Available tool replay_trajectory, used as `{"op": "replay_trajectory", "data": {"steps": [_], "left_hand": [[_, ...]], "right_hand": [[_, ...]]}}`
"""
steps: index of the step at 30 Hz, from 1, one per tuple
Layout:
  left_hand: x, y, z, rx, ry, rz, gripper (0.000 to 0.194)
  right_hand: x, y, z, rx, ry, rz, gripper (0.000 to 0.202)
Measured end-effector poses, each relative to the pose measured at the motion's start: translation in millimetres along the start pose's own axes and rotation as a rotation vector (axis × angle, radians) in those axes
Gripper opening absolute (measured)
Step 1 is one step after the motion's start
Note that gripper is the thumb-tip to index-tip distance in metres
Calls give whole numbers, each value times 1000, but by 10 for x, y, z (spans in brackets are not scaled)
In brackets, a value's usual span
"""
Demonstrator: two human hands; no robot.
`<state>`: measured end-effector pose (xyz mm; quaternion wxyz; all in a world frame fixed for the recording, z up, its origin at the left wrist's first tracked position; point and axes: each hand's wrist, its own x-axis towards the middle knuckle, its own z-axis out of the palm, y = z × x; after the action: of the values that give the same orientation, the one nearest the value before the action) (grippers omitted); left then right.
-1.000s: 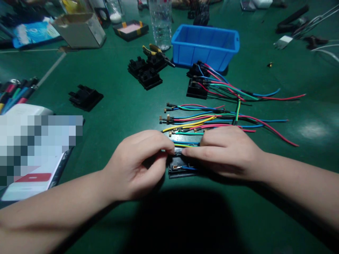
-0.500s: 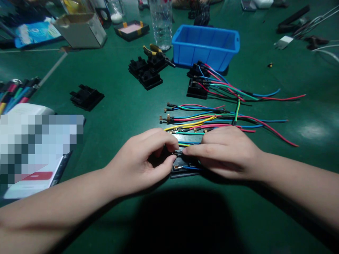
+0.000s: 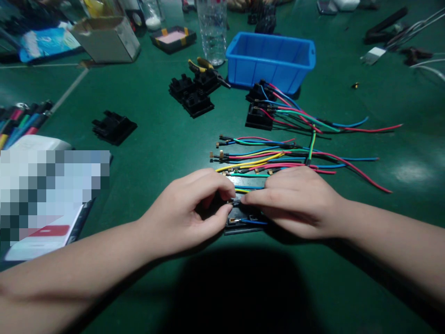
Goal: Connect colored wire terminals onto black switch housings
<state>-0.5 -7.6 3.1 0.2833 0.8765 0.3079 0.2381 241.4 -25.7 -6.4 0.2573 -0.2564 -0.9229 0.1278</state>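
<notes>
A black plastic socket [image 3: 239, 227] lies on the table between my hands, with a blue wire [image 3: 255, 222] attached by a metal terminal [image 3: 234, 221] at its near side. My left hand [image 3: 198, 202] is curled at the socket's left edge, thumb and forefinger closed on it. From the right, my right hand [image 3: 302, 199] reaches over with its forefinger against a black-sleeved wire end [image 3: 236, 202] on the socket. Its other fingers are folded over wires and hide part of the socket. Just beyond the hands lie several coloured wires [image 3: 253, 156] with brass terminals.
Two wired sockets [image 3: 259, 116] sit before a blue bin [image 3: 269, 69]. Several bare sockets [image 3: 196, 103] lie left of it with yellow-handled pliers [image 3: 200, 66]. Another socket [image 3: 114, 128] is farther left. A bottle [image 3: 212, 37], a cardboard box [image 3: 107, 41] and white cables [image 3: 413, 32] stand farther back.
Almost nothing differs. Both hands keep the same grip at the socket, and the view has shifted very slightly.
</notes>
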Motion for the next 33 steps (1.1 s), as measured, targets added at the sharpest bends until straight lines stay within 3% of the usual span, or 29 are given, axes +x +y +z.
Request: {"op": "replay_trajectory", "data": {"steps": [9,19,33], "left_hand": [[11,-7,6,-13,12,30,11],[-23,-18,-20,-78,63,157,15],[-35,-22,-27,-50,69,149,17]], "right_hand": [[-3,5,-6,56,-15,7,31],[-5,15,-3,32,-12,-6,29],[-14,31,-5,30,-31,-8,31]]}}
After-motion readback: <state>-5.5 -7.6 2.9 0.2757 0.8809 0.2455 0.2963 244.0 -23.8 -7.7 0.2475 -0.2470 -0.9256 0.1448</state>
